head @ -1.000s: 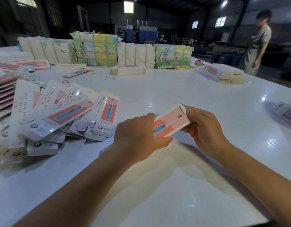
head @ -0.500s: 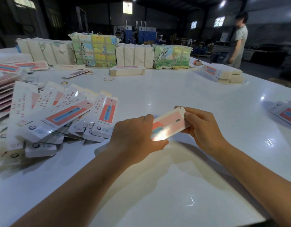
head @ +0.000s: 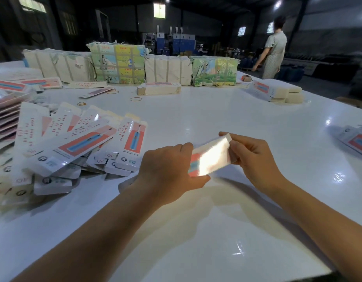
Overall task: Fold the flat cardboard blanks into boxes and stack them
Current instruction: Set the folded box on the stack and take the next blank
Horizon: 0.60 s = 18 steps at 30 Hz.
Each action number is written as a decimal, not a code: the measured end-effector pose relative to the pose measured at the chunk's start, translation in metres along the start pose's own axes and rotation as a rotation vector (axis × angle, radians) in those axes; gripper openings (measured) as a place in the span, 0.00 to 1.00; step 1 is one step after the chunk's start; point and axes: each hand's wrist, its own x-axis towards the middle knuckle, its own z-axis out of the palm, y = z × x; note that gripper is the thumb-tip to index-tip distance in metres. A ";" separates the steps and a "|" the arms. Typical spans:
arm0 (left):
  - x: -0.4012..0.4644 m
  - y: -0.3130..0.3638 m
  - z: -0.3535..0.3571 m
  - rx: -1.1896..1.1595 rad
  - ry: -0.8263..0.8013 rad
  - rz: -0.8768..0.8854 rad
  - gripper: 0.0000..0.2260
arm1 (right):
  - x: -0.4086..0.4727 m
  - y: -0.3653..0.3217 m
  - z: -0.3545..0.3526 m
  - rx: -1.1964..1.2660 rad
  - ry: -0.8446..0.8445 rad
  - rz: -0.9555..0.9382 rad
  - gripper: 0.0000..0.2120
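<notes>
Cardboard blank [head: 211, 156] gripped by left hand [head: 167, 169] and right hand [head: 255, 157]; loose blanks [head: 74, 143] lie left.

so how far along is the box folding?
Done: a fanned heap of boxes lies left, though whether all are folded is unclear. In hand: left hand and right hand grip one box. Left: flat stack and wrapped bundles behind.

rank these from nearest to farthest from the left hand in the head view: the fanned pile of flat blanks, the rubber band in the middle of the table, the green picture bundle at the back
1. Fanned pile of flat blanks, just left of the left hand.
2. Rubber band, farther back, mid-table.
3. Green picture bundle, at the table's far edge, back right.
</notes>
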 end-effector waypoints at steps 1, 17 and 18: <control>0.000 -0.001 0.000 -0.019 -0.012 -0.005 0.31 | 0.000 0.000 -0.001 -0.007 -0.019 -0.011 0.26; 0.000 0.003 0.001 -0.002 -0.031 -0.031 0.29 | -0.005 0.001 0.006 -0.255 -0.104 0.000 0.11; 0.001 0.004 0.001 0.004 -0.028 -0.035 0.29 | -0.006 0.002 0.010 -0.349 -0.091 -0.037 0.12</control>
